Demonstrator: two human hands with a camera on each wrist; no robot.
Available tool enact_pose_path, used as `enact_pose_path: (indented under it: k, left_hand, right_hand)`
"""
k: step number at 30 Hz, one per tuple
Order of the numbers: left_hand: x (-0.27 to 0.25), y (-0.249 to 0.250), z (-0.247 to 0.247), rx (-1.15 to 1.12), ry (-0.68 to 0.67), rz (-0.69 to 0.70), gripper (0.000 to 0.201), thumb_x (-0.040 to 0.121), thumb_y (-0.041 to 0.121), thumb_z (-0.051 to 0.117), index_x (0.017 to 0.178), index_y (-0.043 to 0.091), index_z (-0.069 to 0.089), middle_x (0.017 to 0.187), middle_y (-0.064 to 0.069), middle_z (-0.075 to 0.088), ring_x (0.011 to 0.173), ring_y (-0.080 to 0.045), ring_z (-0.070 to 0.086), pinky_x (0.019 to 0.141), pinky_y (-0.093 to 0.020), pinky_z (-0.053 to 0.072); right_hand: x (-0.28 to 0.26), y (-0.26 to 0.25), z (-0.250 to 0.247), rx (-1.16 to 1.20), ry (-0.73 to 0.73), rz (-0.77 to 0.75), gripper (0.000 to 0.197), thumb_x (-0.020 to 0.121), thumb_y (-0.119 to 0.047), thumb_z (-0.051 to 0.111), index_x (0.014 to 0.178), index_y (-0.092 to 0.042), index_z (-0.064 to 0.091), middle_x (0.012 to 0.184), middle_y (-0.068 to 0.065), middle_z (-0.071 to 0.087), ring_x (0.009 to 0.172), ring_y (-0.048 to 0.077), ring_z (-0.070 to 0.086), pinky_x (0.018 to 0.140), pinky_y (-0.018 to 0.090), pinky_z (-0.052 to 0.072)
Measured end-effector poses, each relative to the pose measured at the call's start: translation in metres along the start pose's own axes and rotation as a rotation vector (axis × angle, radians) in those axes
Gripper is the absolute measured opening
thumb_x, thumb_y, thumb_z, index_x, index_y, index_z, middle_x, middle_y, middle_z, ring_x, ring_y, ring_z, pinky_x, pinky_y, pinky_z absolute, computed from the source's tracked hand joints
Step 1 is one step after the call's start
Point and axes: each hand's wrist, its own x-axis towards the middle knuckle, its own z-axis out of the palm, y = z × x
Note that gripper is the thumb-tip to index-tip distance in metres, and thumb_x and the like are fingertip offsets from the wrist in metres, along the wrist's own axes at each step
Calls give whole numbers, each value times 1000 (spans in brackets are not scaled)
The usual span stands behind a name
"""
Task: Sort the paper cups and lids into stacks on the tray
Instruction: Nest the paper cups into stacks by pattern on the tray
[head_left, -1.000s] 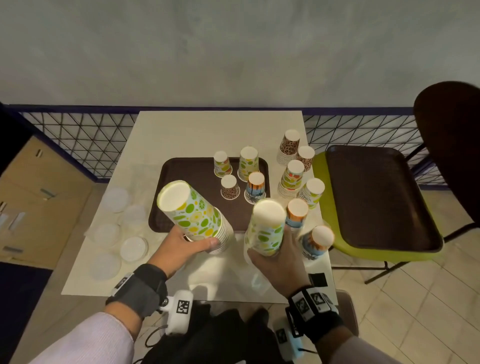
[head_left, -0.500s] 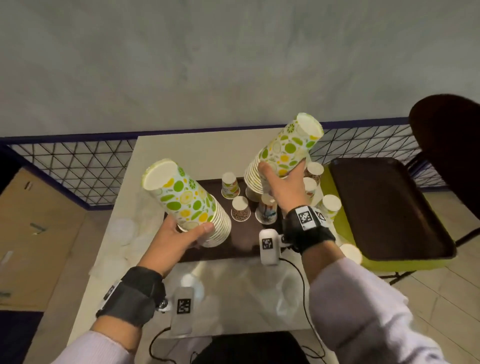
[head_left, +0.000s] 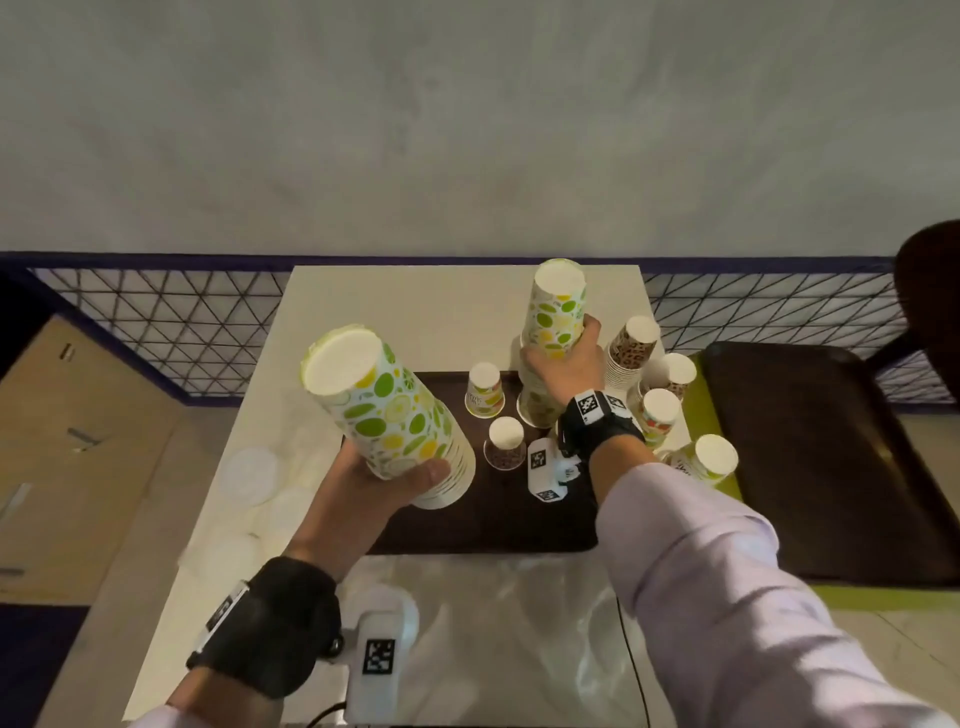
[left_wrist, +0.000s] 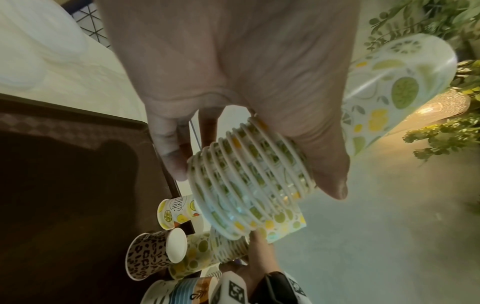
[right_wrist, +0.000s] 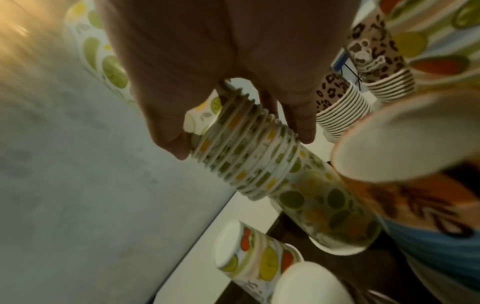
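Nearest, the left hand (head_left: 363, 488) curls its fingers (left_wrist: 168, 148) and thumb round the rim end of a citrus-print cup stack (head_left: 387, 410), which tilts up and to the left above the left edge of the brown tray (head_left: 498, 525); it hangs clear of the tray. White lids (head_left: 247, 475) lie on the table (head_left: 441, 306) near its left edge, beside the tray. On the tray's middle stands 1 small dark-patterned cup (head_left: 505, 444), upside down, and further back 1 fruit-print cup (head_left: 484, 389). At the tray's far right corner the right hand (head_left: 569, 366) grips a second citrus stack (head_left: 555, 312), lowered over another citrus cup (right_wrist: 335, 216) standing upside down on the tray. Leopard-print stacks (head_left: 631, 345) stand just beyond the tray's right edge, on the table.
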Motion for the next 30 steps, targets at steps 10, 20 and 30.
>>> enact_pose_path:
  k: [10,20,30]
  left_hand:
    - [13,-10,8,-29,2,-25,71,69,15,94,132,16,62,123,1,76,117,-18,71,84,-27,61]
    - [13,-5,16,2,-59,15,86,64,35,88,141,16,56,132,-1,71,123,-20,67,97,-36,60]
    - [5,3,24,60,-100,9,77,73,30,88,142,21,55,134,1,70,125,-19,67,103,-45,56]
  right_hand:
    - [18,33,8,-136,-102,88,83,72,-32,83,138,-21,34,119,7,62,109,31,63,85,31,48]
    - [13,26,-8,-149,-110,40,101,62,-34,93,142,-18,33,126,10,60,114,30,62,90,34,51]
    - [-4,7,-18,-240,-25,-108,80,75,-30,85,140,-21,40,128,15,48,114,35,54,96,34,42]
